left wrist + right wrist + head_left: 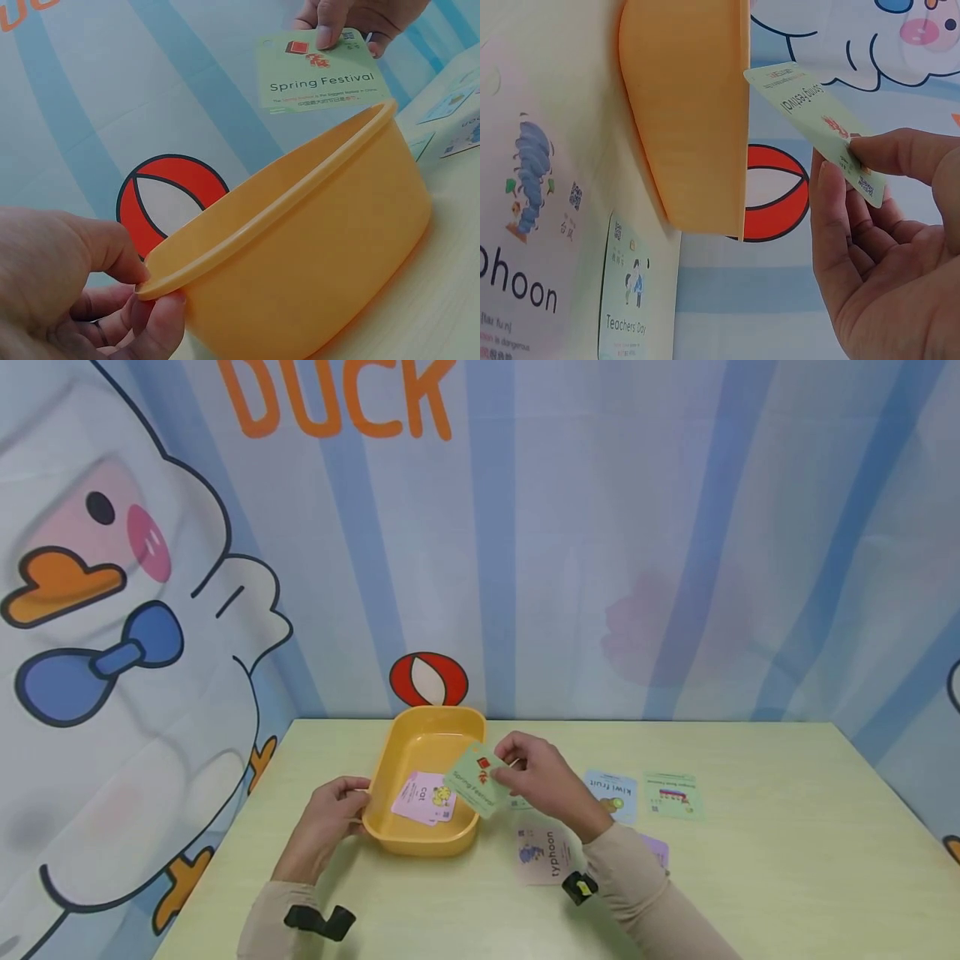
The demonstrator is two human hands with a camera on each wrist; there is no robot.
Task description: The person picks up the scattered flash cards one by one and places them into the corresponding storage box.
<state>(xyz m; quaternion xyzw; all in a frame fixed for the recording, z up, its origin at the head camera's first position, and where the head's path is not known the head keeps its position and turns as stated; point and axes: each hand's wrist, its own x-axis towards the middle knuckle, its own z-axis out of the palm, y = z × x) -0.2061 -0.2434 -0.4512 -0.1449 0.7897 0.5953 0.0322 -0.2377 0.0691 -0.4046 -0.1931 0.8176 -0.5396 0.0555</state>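
Observation:
My right hand (542, 781) pinches a green "Spring Festival" card (477, 781) between thumb and fingers, over the right rim of a yellow plastic basin (431, 846). In the left wrist view the same card (319, 75) is just above the far end of the rim. My left hand (324, 822) grips the basin's left rim, with thumb on top and fingers beneath, as the left wrist view shows. Inside the basin lie a few pink cards, the top one a "cat" card (423, 797). A "Teachers' Day" card (630, 289) lies beside the basin, mostly hidden by my right hand in the head view.
Right of the basin on the pale table (787, 877) lie a "typhoon" card (542, 853), a blue "kiwi fruit" card (613, 795) and a green card (673, 795). A purple card (657, 849) is partly behind my right sleeve. A cartoon backdrop (570, 527) hangs behind the table.

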